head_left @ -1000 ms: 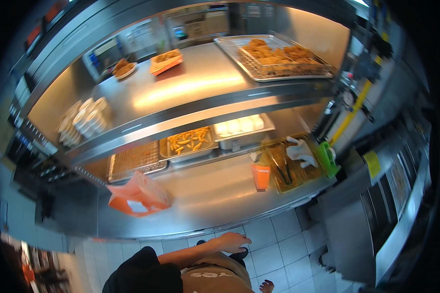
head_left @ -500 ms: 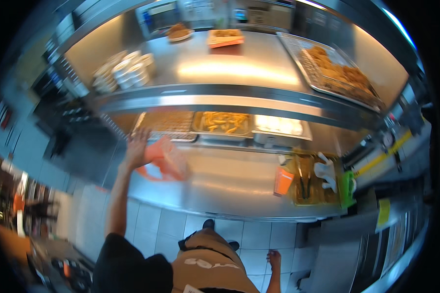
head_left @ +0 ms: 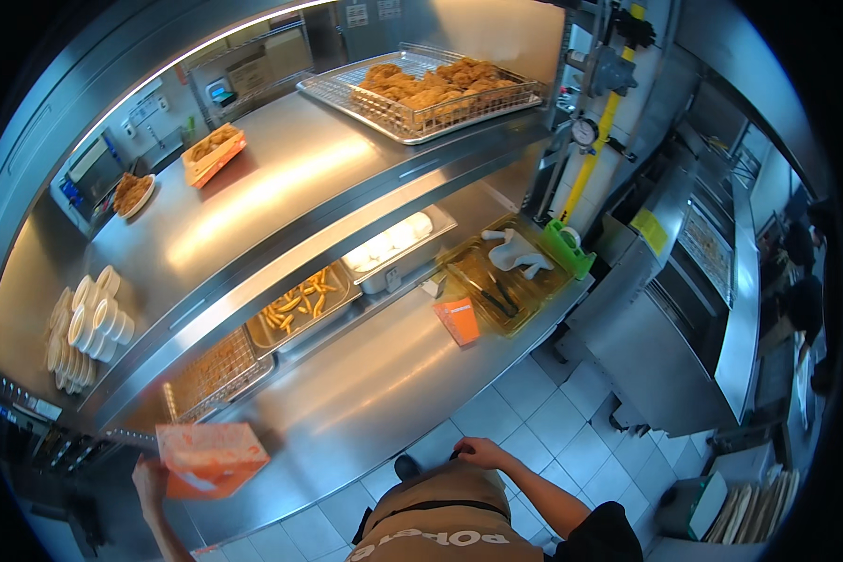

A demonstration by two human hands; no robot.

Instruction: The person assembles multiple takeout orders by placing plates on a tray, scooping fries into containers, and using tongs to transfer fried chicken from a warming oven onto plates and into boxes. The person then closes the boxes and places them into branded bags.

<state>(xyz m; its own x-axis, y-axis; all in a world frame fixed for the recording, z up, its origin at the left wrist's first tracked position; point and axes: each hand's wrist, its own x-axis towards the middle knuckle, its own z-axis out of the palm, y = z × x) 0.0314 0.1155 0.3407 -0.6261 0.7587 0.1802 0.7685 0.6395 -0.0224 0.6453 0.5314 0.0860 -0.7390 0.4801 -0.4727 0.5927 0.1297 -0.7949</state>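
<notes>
My left hand [head_left: 150, 478] is at the lower left, closed at the left edge of an orange and white paper takeaway package [head_left: 214, 454]. The package is over the left end of the steel counter [head_left: 375, 375], and its exact shape is blurred. In front of my apron [head_left: 440, 501], my right hand [head_left: 482, 454] is held low with its fingers curled. Something dark shows at those fingertips, too small to name. An orange paper carton [head_left: 457, 321] rests on the counter farther right, beside an amber tray [head_left: 468, 300] holding dark-handled tongs [head_left: 498, 295] and a white scoop [head_left: 517, 253].
Along the counter's back sit a wire-racked pan [head_left: 215, 379], a pan of fries [head_left: 300, 302] and a pan with white contents [head_left: 393, 248]. Overhead, a shelf [head_left: 262, 197] carries fried chicken [head_left: 440, 89], an orange food box [head_left: 214, 155] and stacked cups [head_left: 94, 318]. Steel equipment [head_left: 674, 318] stands right.
My view has swung to the right. My left hand and the orange package have shifted left along the counter. The right hand has come up to the front of the apron.
</notes>
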